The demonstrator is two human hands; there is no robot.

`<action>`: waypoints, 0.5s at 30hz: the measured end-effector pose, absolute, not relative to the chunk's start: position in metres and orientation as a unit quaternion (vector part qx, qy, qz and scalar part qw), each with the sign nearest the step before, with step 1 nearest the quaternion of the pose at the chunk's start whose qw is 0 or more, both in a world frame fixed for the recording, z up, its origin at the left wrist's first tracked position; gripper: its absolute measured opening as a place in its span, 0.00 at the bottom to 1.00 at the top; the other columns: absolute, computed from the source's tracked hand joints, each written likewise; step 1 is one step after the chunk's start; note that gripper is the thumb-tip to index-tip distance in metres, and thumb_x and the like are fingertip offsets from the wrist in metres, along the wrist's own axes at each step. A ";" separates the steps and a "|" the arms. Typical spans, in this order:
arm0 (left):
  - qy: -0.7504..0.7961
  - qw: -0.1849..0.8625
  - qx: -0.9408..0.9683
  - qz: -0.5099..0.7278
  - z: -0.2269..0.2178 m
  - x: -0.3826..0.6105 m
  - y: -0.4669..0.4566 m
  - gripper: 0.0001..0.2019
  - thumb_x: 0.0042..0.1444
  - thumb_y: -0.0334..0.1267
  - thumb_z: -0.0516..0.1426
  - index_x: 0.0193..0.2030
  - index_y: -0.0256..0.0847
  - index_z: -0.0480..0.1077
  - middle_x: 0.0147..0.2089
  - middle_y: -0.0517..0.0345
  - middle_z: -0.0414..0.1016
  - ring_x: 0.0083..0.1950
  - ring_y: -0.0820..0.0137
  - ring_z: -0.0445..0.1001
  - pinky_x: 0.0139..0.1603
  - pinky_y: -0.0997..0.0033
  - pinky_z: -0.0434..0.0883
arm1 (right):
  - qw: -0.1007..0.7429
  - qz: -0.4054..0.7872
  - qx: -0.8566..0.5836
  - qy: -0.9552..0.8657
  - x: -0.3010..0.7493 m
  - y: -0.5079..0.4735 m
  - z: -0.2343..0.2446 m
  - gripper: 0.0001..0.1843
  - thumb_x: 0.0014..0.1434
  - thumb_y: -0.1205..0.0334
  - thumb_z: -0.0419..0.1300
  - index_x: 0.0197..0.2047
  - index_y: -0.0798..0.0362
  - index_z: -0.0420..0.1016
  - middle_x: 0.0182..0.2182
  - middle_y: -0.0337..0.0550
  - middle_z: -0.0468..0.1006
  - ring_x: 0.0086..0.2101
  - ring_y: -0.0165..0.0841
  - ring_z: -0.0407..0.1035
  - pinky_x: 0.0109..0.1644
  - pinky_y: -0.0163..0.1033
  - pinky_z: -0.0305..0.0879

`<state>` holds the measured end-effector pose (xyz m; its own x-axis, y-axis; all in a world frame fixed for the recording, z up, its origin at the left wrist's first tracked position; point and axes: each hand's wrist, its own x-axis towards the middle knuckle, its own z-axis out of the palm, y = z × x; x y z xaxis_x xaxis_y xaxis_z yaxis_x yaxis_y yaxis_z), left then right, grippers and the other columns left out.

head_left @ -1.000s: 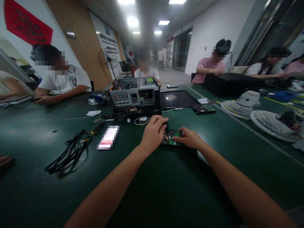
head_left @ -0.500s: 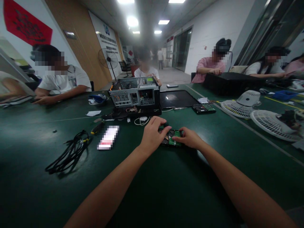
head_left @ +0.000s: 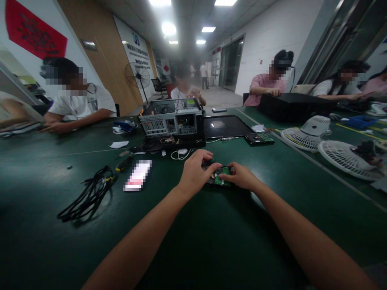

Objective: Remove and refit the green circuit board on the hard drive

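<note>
A hard drive point(head_left: 223, 175) with a green circuit board facing up lies on the green table ahead of me. My right hand point(head_left: 242, 176) grips its right end, with the thumb on the board and the fingers along the far edge. Over the drive's left part, my left hand point(head_left: 198, 169) is closed, its thumb and fingers curled toward each other. A small dark thing seems to be between those fingertips, but I cannot make out what it is. The left hand covers part of the drive.
Behind the drive stands an open computer case point(head_left: 171, 123), with a black panel point(head_left: 228, 125) beside it. Another hard drive point(head_left: 259, 138) lies right of it. To the left are a phone point(head_left: 138, 175), a screwdriver point(head_left: 123, 163) and coiled black cables point(head_left: 90, 197). White fan parts point(head_left: 305, 135) lie right.
My left fingers have shifted slightly over the drive, and the thumb sits a little lower and further right. My right hand stays in place. The person across the table has raised a hand.
</note>
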<state>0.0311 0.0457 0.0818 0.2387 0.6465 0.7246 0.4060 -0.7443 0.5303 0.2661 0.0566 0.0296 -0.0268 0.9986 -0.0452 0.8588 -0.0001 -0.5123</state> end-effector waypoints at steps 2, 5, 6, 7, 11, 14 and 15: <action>0.338 0.114 0.778 0.517 0.082 0.031 0.046 0.11 0.59 0.38 0.66 0.44 0.41 0.69 0.48 0.54 0.75 0.49 0.65 0.76 0.48 0.60 0.79 | 0.171 0.209 -0.676 -0.686 0.266 0.057 0.029 0.37 0.52 0.33 0.67 0.54 0.52 0.74 0.37 0.46 0.80 0.33 0.36 0.73 0.32 0.36 0.61; 0.328 0.106 0.784 0.516 0.083 0.031 0.046 0.08 0.61 0.34 0.63 0.45 0.42 0.70 0.50 0.53 0.72 0.51 0.65 0.74 0.48 0.61 0.79 | 0.171 0.209 -0.677 -0.685 0.266 0.057 0.029 0.37 0.52 0.32 0.67 0.54 0.52 0.74 0.36 0.45 0.80 0.33 0.36 0.73 0.32 0.36 0.61; 0.325 0.102 0.789 0.512 0.084 0.031 0.045 0.08 0.62 0.33 0.63 0.46 0.42 0.71 0.50 0.53 0.71 0.51 0.65 0.74 0.49 0.61 0.78 | 0.170 0.206 -0.677 -0.686 0.266 0.057 0.029 0.37 0.52 0.32 0.67 0.53 0.51 0.74 0.36 0.45 0.80 0.33 0.36 0.73 0.32 0.36 0.60; 0.323 0.096 0.794 0.506 0.084 0.031 0.045 0.09 0.62 0.32 0.62 0.48 0.43 0.71 0.50 0.53 0.71 0.51 0.65 0.74 0.50 0.61 0.78 | 0.170 0.203 -0.677 -0.687 0.266 0.057 0.029 0.37 0.51 0.32 0.67 0.53 0.51 0.74 0.36 0.45 0.80 0.33 0.36 0.73 0.32 0.36 0.60; 0.333 0.069 0.806 0.484 0.084 0.031 0.043 0.13 0.65 0.29 0.58 0.54 0.46 0.72 0.50 0.54 0.70 0.50 0.65 0.73 0.51 0.60 0.76 | 0.169 0.207 -0.676 -0.687 0.266 0.057 0.030 0.36 0.52 0.33 0.67 0.53 0.51 0.73 0.34 0.44 0.80 0.32 0.36 0.73 0.32 0.36 0.60; 0.341 0.062 0.808 0.477 0.082 0.032 0.044 0.16 0.66 0.27 0.54 0.57 0.47 0.71 0.50 0.53 0.71 0.50 0.65 0.74 0.51 0.61 0.76 | 0.165 0.216 -0.676 -0.685 0.266 0.057 0.031 0.37 0.52 0.32 0.67 0.53 0.51 0.72 0.35 0.44 0.80 0.32 0.36 0.73 0.32 0.36 0.60; 0.341 0.062 0.809 0.475 0.082 0.032 0.044 0.16 0.67 0.27 0.54 0.57 0.47 0.71 0.51 0.53 0.71 0.50 0.65 0.74 0.50 0.62 0.76 | 0.164 0.218 -0.676 -0.684 0.267 0.057 0.031 0.37 0.52 0.31 0.66 0.53 0.51 0.72 0.35 0.43 0.80 0.33 0.37 0.73 0.32 0.36 0.60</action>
